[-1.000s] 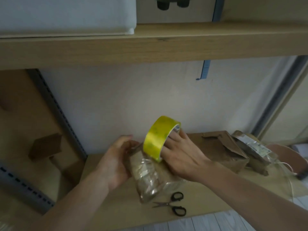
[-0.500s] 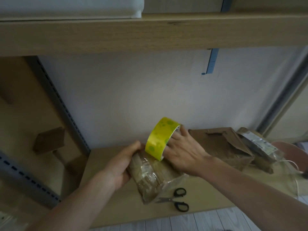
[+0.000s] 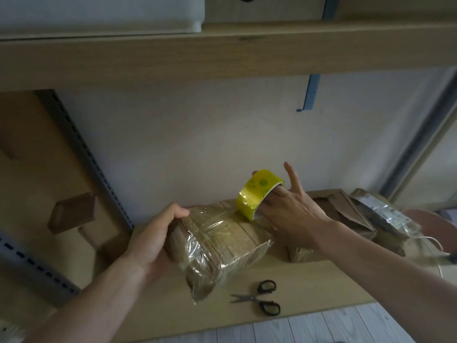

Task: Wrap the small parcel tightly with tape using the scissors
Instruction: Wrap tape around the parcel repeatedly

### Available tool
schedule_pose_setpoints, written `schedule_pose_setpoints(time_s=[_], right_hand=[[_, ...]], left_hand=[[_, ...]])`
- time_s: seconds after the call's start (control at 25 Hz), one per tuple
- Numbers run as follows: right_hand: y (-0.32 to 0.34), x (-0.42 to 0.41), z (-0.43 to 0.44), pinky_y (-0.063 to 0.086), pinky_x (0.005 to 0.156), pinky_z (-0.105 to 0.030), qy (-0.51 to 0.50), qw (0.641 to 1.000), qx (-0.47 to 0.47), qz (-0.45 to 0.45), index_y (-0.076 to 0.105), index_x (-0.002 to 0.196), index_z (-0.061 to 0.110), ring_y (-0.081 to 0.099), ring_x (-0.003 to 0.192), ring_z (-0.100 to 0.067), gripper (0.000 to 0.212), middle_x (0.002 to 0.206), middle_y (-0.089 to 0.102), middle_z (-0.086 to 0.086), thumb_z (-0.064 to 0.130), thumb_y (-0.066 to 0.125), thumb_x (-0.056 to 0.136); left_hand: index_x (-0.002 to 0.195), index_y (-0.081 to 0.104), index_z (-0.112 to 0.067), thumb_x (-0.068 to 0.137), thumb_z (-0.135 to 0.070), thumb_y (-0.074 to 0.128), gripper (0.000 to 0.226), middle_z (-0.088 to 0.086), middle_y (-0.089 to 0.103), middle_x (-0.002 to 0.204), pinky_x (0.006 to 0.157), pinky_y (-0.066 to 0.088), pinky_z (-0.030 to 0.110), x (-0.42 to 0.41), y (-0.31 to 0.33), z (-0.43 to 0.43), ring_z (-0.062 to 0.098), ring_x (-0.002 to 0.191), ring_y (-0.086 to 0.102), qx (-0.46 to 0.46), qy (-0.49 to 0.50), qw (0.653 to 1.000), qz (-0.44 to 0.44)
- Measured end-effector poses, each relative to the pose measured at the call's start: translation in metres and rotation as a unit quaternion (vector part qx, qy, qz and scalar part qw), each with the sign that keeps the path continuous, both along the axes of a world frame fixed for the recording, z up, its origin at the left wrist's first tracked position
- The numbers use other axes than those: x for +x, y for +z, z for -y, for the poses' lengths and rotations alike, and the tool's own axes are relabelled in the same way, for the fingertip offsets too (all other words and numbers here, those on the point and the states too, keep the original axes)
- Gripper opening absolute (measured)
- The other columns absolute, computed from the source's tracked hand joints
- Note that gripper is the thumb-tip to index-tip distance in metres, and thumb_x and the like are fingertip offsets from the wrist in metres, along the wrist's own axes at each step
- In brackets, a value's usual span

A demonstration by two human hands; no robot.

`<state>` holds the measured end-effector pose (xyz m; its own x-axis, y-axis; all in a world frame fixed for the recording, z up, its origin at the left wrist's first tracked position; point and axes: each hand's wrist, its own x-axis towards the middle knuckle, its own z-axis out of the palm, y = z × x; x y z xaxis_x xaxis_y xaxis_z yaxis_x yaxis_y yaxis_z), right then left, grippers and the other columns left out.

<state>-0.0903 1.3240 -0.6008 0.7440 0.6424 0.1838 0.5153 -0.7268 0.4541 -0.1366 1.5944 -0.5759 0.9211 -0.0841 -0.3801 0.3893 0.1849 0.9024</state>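
**Wrapping partway done, tape uncut**

The small brown parcel [image 3: 222, 240] was held at a tilt over the wooden desk [image 3: 321, 280], near end low. I could not tell whether that end touched the wood. The left hand [image 3: 153, 233] gripped the parcel's left end, fingers curled over the top edge and thumb underneath.

The right hand [image 3: 294, 214] had its fingers hooked through the core of the yellow tape roll [image 3: 259, 191], with the forefinger sticking out straight. The roll sat against the parcel's far top edge, and a clear strip ran from it onto the parcel.

Done, by the look of it:
- Glossy film covered the middle and near end of the parcel.
- The film was wrinkled in places, so several passes seemed to be down already.

Left to do, as I judged it:
- The brown right-hand end showed little shine and probably wanted more turns, pulled tight.
- The strip was joined to the roll, so no cut had been made.
- The scissors [image 3: 259, 297] lay on the desk in front of the parcel, blades closed, with neither hand near them.
- After the cut, the loose end would need pressing flat.

Two other brown paper packages [image 3: 346, 214] lay to the right, behind the right forearm.
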Motion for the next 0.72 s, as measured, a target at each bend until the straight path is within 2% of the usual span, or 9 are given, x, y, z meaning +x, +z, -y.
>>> schedule_pose_setpoints(time_s=[0.08, 0.2, 0.32, 0.44, 0.52, 0.6, 0.72], right_hand=[[0.006, 0.001, 0.003, -0.02, 0.107, -0.073, -0.017, 1.0, -0.01, 0.025, 0.03, 0.154, 0.03, 0.01, 0.154, -0.029, 0.069, 0.161, 0.032, -0.005, 0.024, 0.059, 0.092], [0.008, -0.003, -0.001, -0.016, 0.108, -0.074, -0.048, 0.999, 0.017, 0.013, 0.03, 0.155, 0.024, 0.003, 0.155, -0.031, 0.073, 0.162, 0.028, -0.009, 0.034, 0.062, 0.09], [0.001, -0.005, -0.002, -0.004, 0.112, -0.075, -0.024, 0.988, 0.109, -0.105, 0.033, 0.149, 0.027, 0.021, 0.148, -0.029, 0.08, 0.149, 0.038, -0.001, 0.045, 0.068, 0.08], [-0.001, -0.007, 0.002, 0.013, 0.116, -0.065, 0.007, 0.955, 0.201, -0.216, 0.02, 0.152, 0.037, 0.026, 0.143, -0.022, 0.103, 0.144, 0.04, 0.009, 0.051, 0.073, 0.065], [-0.003, -0.007, 0.003, 0.021, 0.118, -0.056, 0.007, 0.949, 0.205, -0.242, 0.02, 0.152, 0.035, 0.028, 0.143, -0.024, 0.11, 0.146, 0.036, 0.008, 0.057, 0.077, 0.06], [-0.002, -0.008, 0.001, 0.029, 0.116, -0.044, 0.004, 0.937, 0.217, -0.275, 0.028, 0.148, 0.027, 0.033, 0.139, -0.022, 0.117, 0.145, 0.037, 0.004, 0.072, 0.079, 0.052], [0.004, -0.009, -0.001, 0.038, 0.112, -0.036, 0.003, 0.922, 0.246, -0.298, 0.037, 0.142, 0.026, 0.042, 0.131, -0.018, 0.116, 0.14, 0.046, 0.003, 0.078, 0.078, 0.047]], left_hand=[[0.11, 0.075, -0.007, 0.075, -0.029, 0.058, 0.046, 0.019, 0.074, 0.103, 0.08, 0.054, 0.038, -0.001, 0.0, 0.001, 0.029, 0.089, 0.069, -0.011, -0.011, 1.0, 0.019], [0.109, 0.075, -0.005, 0.077, -0.027, 0.05, 0.047, 0.018, 0.074, 0.106, 0.081, 0.055, 0.037, 0.0, 0.001, -0.002, 0.028, 0.089, 0.071, -0.037, -0.017, 0.998, 0.037], [0.116, 0.072, -0.002, 0.073, -0.03, 0.051, 0.055, 0.02, 0.072, 0.11, 0.082, 0.055, 0.039, 0.0, -0.002, -0.002, 0.029, 0.092, 0.07, -0.051, -0.022, 0.998, 0.034], [0.116, 0.072, -0.004, 0.073, -0.029, 0.055, 0.052, 0.02, 0.072, 0.114, 0.078, 0.057, 0.037, 0.001, -0.008, -0.003, 0.029, 0.095, 0.07, -0.042, -0.027, 0.998, 0.034], [0.116, 0.072, -0.005, 0.07, -0.028, 0.06, 0.052, 0.021, 0.071, 0.118, 0.077, 0.059, 0.038, 0.001, -0.01, -0.002, 0.03, 0.098, 0.07, -0.051, -0.038, 0.997, 0.034], [0.119, 0.07, -0.006, 0.072, -0.027, 0.059, 0.052, 0.021, 0.07, 0.121, 0.078, 0.059, 0.04, 0.0, -0.014, -0.002, 0.031, 0.102, 0.07, -0.072, -0.051, 0.995, 0.037], [0.129, 0.065, -0.013, 0.069, -0.024, 0.064, 0.061, 0.017, 0.065, 0.131, 0.091, 0.056, 0.048, 0.001, -0.018, -0.006, 0.034, 0.119, 0.063, -0.097, -0.092, 0.99, 0.053]])
